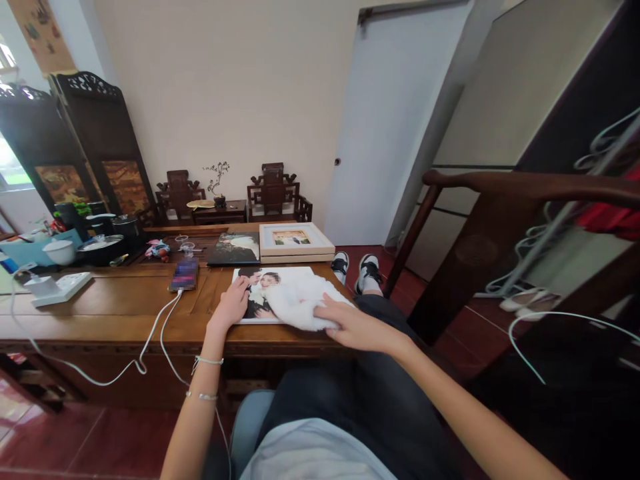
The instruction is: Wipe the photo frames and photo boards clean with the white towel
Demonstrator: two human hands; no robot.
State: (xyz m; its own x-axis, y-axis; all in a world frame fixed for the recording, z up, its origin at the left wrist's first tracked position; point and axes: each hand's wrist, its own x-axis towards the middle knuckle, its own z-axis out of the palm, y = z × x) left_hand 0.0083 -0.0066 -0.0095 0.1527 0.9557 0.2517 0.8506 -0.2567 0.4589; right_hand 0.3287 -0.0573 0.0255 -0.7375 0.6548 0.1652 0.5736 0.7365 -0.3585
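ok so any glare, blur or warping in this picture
Head view: glare bleaches the window at the left edge; the door leans, likely lens distortion; the white cloth looks soft, with little detail; the phone screen is pixelated; the lower right corner sinks into near-black.

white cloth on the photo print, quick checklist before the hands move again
1. Right hand on the white cloth: ok, its fingers are on the cloth's right part.
2. Left hand on the photo print: ok, it rests at the left edge.
3. Phone apart from the cloth: ok, it lies to the left, beyond the left hand.
4. Framed picture apart from the cloth: ok, it lies behind the print.
5. Print surface under the cloth: cannot tell, it is hidden.
6. Firmness of the right hand's hold: cannot tell.
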